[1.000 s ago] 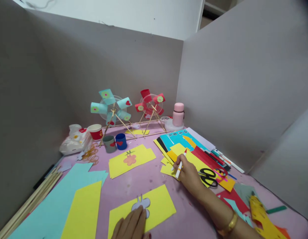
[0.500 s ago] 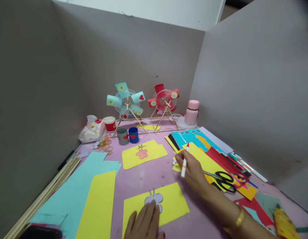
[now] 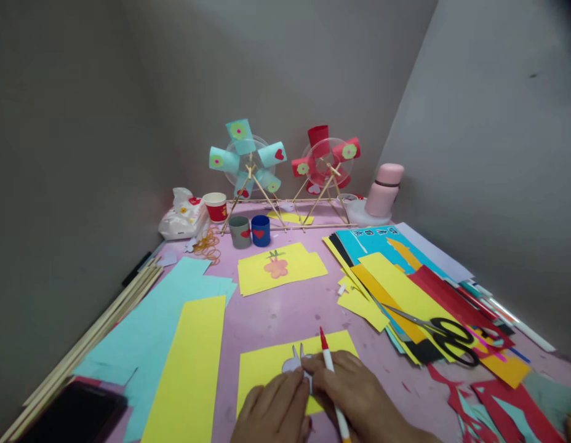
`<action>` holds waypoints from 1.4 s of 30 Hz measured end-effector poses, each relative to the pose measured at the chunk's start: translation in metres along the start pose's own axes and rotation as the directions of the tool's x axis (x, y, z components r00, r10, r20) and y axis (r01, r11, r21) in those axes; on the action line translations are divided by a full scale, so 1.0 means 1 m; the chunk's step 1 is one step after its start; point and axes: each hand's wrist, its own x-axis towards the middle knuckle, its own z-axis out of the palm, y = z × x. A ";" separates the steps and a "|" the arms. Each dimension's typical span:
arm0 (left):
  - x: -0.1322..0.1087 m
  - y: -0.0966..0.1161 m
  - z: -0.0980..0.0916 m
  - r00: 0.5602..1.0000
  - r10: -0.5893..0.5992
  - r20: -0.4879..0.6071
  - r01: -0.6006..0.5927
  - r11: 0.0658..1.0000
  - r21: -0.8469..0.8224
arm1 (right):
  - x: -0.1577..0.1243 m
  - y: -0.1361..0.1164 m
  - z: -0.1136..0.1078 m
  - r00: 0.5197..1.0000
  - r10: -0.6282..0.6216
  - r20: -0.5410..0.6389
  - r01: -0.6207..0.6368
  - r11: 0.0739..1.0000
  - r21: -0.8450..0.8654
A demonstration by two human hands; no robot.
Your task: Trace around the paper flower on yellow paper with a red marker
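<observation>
A pale lilac butterfly-shaped paper cutout (image 3: 292, 363) lies on a yellow paper sheet (image 3: 255, 369) at the near middle of the table. Over the cutout's lower part my left hand (image 3: 274, 406) rests flat, fingers stretched out, hiding much of it. My right hand (image 3: 359, 394) comes in from the right and holds a white marker with a red end (image 3: 330, 363), which points away from me. Its fingertips are at the cutout's right edge, close beside my left fingers. Beyond lies another yellow sheet (image 3: 253, 277) with an orange-pink flower shape (image 3: 276, 267) on it.
Scissors (image 3: 442, 332) lie on stacked coloured paper (image 3: 382, 271) at right, with red scraps (image 3: 511, 400) nearer. At left are light blue paper (image 3: 151, 332), wooden sticks (image 3: 101, 320) and a phone (image 3: 75, 412). Two paper-and-stick wheels (image 3: 251, 172) and a pink bottle (image 3: 384, 191) stand behind.
My right hand has moved with the marker from beside the paper stack towards me and left, down to the cutout. My left hand stays on the cutout. The camera view has tilted down.
</observation>
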 end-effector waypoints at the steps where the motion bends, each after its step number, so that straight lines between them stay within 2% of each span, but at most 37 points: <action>1: 0.002 -0.002 -0.002 0.999 -0.026 -0.018 0.025 0.998 -0.053 | 0.001 -0.001 -0.003 1.000 -0.009 0.018 0.009 1.000 -0.002; 4: 0.009 -0.008 -0.009 0.991 -0.124 -0.040 0.115 0.977 -0.180 | 0.006 -0.005 -0.012 0.998 -0.015 0.069 0.016 1.000 -0.013; 9: 0.017 -0.014 -0.018 0.972 -0.199 0.128 0.230 0.924 -0.305 | 0.007 -0.008 -0.018 0.996 -0.026 0.086 0.029 0.999 -0.036; 11: 0.019 -0.017 -0.022 0.968 -0.202 0.150 0.241 0.917 -0.318 | 0.005 -0.008 -0.017 0.993 -0.009 0.117 0.012 1.000 -0.026; 13: 0.021 -0.020 -0.025 0.974 -0.188 0.128 0.218 0.932 -0.290 | 0.003 -0.007 -0.015 0.993 0.021 0.119 -0.021 1.000 -0.005; 17: 0.022 -0.023 -0.028 0.995 -0.095 0.029 0.098 0.979 -0.177 | 0.003 -0.006 -0.013 0.990 0.048 0.130 -0.051 0.998 0.022; 22: 0.020 -0.015 -0.020 1.000 0.004 0.024 -0.002 0.998 -0.064 | 0.006 -0.006 -0.017 0.988 0.044 0.149 -0.049 0.998 0.029; 26: 0.018 -0.012 -0.016 1.000 0.016 0.027 -0.015 0.999 -0.034 | 0.007 -0.007 -0.019 0.989 0.051 0.137 -0.058 0.997 0.049; 32: 0.016 -0.010 -0.014 0.991 -0.007 0.135 0.014 0.998 -0.056 | 0.012 -0.007 -0.023 0.985 0.054 0.166 -0.071 0.993 0.094; 34: 0.017 -0.010 -0.014 0.988 0.000 0.152 0.007 0.999 -0.048 | 0.014 -0.007 -0.025 0.975 0.097 0.202 -0.130 0.979 0.155; 38: 0.022 -0.011 -0.017 0.990 0.019 0.138 -0.016 1.000 -0.020 | 0.013 -0.006 -0.024 0.925 0.260 0.277 -0.325 0.919 0.222; 42: 0.024 -0.012 -0.018 0.990 0.015 0.138 -0.014 1.000 -0.006 | 0.013 -0.005 -0.022 0.922 0.268 0.279 -0.325 0.928 0.182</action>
